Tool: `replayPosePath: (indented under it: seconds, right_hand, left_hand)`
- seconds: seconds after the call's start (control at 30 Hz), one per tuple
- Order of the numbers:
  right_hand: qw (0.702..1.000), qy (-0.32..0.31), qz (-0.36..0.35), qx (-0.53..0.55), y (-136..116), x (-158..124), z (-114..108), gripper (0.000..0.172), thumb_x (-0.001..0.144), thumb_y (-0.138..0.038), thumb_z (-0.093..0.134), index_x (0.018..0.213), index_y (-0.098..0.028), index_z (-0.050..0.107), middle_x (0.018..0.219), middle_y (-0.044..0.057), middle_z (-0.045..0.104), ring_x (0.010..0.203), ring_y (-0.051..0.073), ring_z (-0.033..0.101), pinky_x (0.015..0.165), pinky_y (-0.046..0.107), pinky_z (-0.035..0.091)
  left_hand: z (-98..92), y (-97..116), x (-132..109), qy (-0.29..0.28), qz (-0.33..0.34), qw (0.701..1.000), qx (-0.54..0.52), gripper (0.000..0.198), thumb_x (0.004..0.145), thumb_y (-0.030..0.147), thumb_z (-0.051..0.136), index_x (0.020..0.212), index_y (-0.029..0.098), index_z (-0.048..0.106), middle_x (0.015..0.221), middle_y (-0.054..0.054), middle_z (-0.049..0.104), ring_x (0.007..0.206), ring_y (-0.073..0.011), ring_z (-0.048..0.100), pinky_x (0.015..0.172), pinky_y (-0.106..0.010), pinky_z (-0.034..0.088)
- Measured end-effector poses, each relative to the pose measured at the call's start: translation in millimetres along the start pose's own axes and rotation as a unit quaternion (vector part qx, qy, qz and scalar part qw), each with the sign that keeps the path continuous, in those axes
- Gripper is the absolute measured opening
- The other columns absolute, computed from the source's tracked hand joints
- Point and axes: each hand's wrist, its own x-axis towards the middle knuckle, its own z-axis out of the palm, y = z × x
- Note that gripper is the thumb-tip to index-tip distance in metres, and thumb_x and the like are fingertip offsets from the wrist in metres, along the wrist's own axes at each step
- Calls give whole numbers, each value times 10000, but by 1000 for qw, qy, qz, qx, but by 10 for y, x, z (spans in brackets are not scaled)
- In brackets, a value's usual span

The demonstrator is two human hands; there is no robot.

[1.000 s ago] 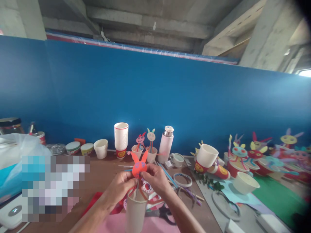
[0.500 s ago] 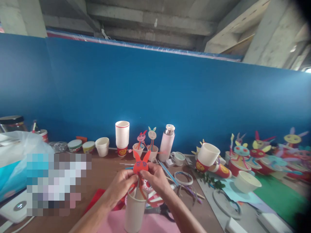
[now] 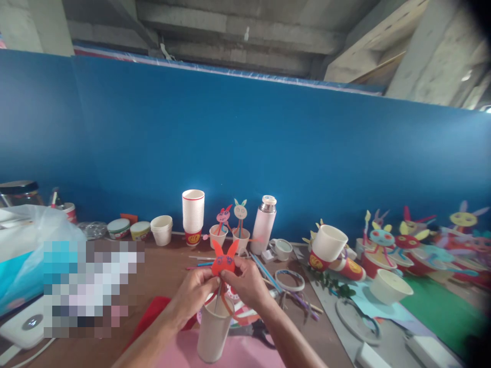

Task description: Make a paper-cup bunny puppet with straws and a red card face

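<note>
Broadly, what I'm watching is a crowded wooden table [image 3: 161, 276] against a blue wall [image 3: 245, 153], and the clutter is the first hazard I'd flag. Finished paper figures [image 3: 399, 243] line the right side, a stack of paper cups [image 3: 192, 213] and a white flask [image 3: 264, 225] stand near the back, and loose straws [image 3: 268, 276] lie just beyond the hands. A careless elbow could, I think, sweep any of these over.

Closer in, a tall paper cup [image 3: 211, 335] stands upright on a pink sheet [image 3: 245, 355], directly below both hands. It looks light and narrow-based, and neither hand steadies it, so a sideways tug on the stick could tip it.

My left hand [image 3: 194, 296] has its fingertips pinched on the lower left edge of the red rabbit head [image 3: 223, 261], and my right hand [image 3: 247, 286] pinches the lower right edge; both are closed on it. The rabbit head sits above the cup's mouth, on a thin stick [image 3: 218, 300] running down into the cup. I judge the paper could crease or an ear could bend if the pinch tightens, and the head might come off the stick if the hands pull apart.

Smallest, the orange paper strips [image 3: 230, 312] curling at the cup's rim look easy to tear or snag under the right wrist. Whether they are fixed to the stick, I cannot tell.
</note>
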Motion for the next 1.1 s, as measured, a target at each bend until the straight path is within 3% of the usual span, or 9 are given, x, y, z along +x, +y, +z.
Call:
replayPosePath:
  seconds: [0.2,0.37,0.5,0.73,0.9,1.1]
  right_hand:
    - [1000,4,0,7,79,31,34,129,714,-216,535,750,-144,636,633,-14,581,545,93,455,502,181,348]
    - [1000,4,11,14,104,42,40,132,714,-211,535,770,-149,637,631,-17,585,556,100,473,497,180,351]
    - [1000,5,10,22,112,45,34,131,712,-217,545,773,-152,641,645,-11,596,577,113,500,519,188,375]
    - [996,-26,8,89,132,64,44,179,727,-277,574,828,-155,656,708,3,629,653,150,557,592,227,426]
    - [981,-51,-3,185,74,73,-34,340,747,-411,573,953,-146,627,762,28,638,717,172,579,658,270,448]
    - [977,33,59,203,100,127,-249,412,741,-501,549,909,-135,632,699,23,609,610,128,536,596,245,421]
  left_hand:
    - [-10,45,2,4,-54,998,-16,250,680,322,644,726,81,692,613,-66,669,670,-196,604,655,-266,426]
    - [-2,88,-3,-16,-68,997,-43,332,615,378,697,753,76,690,635,-88,684,695,-227,624,663,-289,435]
    - [16,121,-12,2,-67,997,-50,331,575,366,723,724,73,691,610,-81,683,653,-215,620,649,-287,437]
    - [-24,69,-10,30,-46,998,-13,215,657,280,656,756,93,690,640,-50,690,607,-162,589,591,-244,424]
    - [-95,2,15,32,-37,999,-2,241,691,334,631,757,107,677,696,-61,694,626,-176,601,573,-243,414]
    - [-178,94,48,91,-33,995,23,257,642,363,646,652,107,664,525,-11,619,494,-135,536,498,-221,367]
